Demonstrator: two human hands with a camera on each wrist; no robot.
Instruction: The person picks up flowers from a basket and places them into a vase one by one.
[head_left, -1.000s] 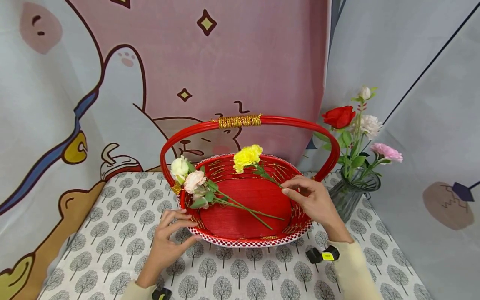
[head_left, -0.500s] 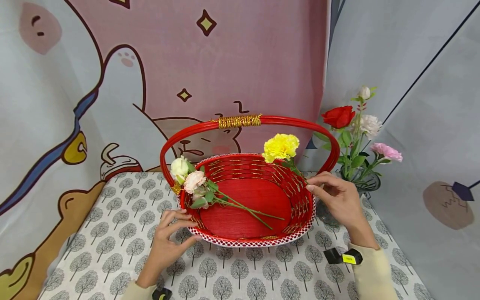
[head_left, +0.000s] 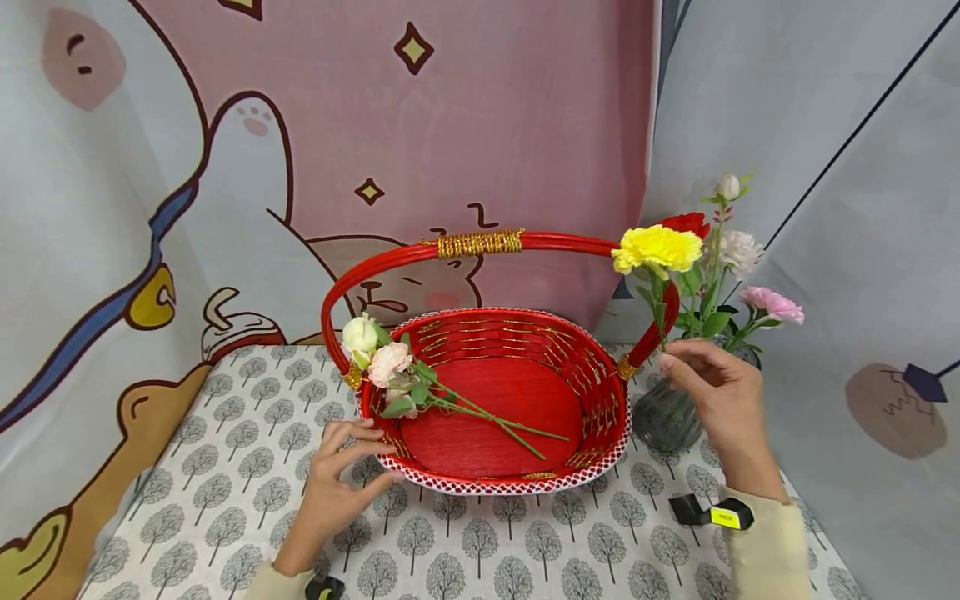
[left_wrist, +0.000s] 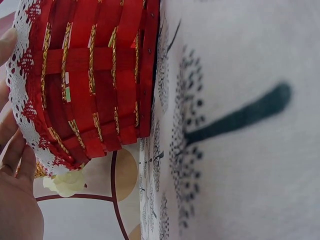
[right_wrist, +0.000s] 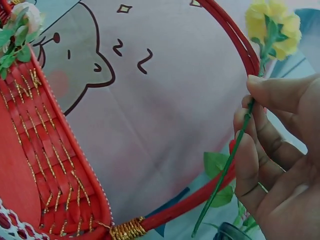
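Note:
My right hand (head_left: pixel 723 400) pinches the green stem of a yellow carnation (head_left: pixel 660 248) between thumb and fingers, right of the red basket (head_left: pixel 491 417). In the right wrist view the stem (right_wrist: pixel 232 155) slants down below the fingers, its end hanging free. The carnation's bloom overlaps a red rose (head_left: pixel 688 223) behind it. At the basket's front left, my left hand (head_left: pixel 337 475) holds the lace-trimmed rim (left_wrist: pixel 22 100), fingers over the edge and thumb outside. A white rose (head_left: pixel 360 333) and a pale pink flower (head_left: pixel 390 364) lie inside on the left, stems across the bottom.
A grey glass vase (head_left: pixel 666 421) stands right of the basket, partly behind my right hand, holding the red rose, a white flower (head_left: pixel 741 252) and a pink carnation (head_left: pixel 774 305). The basket's tall handle (head_left: pixel 570 242) arches overhead. A tree-print cloth (head_left: pixel 480 542) covers the table.
My right hand has carried the yellow carnation from over the basket rightward and up to the front of the vase, turning it more upright. The left hand and basket have stayed put.

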